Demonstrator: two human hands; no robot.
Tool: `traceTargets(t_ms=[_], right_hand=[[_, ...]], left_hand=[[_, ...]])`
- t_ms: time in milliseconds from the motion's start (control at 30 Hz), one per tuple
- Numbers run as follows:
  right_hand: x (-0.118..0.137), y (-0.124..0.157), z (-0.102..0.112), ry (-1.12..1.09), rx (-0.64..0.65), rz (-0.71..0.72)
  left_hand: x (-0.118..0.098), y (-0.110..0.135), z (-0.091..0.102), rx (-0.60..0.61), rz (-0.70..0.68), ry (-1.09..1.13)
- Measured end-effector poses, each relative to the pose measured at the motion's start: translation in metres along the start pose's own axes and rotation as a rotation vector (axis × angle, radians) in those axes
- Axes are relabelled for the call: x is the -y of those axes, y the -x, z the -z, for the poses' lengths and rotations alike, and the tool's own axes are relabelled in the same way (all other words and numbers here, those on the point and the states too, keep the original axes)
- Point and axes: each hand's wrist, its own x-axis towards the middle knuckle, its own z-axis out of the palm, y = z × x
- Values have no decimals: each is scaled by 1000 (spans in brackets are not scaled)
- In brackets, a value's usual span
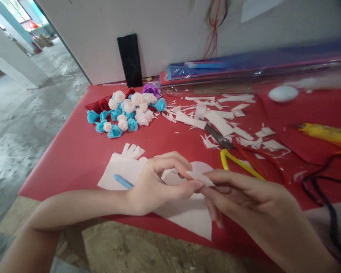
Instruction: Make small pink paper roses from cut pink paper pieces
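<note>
Between the fingertips of both hands is a small piece of white paper (200, 177). My left hand (165, 182) pinches its near left edge, and my right hand (241, 193) grips the right side between thumb and fingers. Beneath the hands lie white paper sheets (193, 218) on the red table. A light blue pen (122, 181) rests on the paper, its other end hidden behind my left wrist. Cut white strips (133, 151) lie just beyond the sheet.
Paper flowers (127, 106) in blue, pale pink, red and purple cluster at the back left. Paper scraps (218, 121) surround pliers (220, 138) with red and yellow handles. A yellow glue gun (326, 134) with a dark cord lies right. A black phone (130, 60) leans on the wall.
</note>
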Motion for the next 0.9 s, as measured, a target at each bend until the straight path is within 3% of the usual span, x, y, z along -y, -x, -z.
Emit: traceTargets(t_ms=[133, 333, 533, 733, 900], right_hand=[[1, 2, 6, 91, 86, 40], [-2, -1, 11, 45, 160, -31], [0, -5, 10, -86, 181, -135], [-1, -6, 9, -250, 197, -193], [-3, -5, 7, -60, 122, -63]], left_hand=[[-4, 0, 1, 28, 31, 20], [-3, 1, 3, 145, 71, 89], [-2, -2, 2, 61, 56, 115], [-2, -3, 1, 3, 141, 187], [-5, -3, 3, 38, 120, 153]])
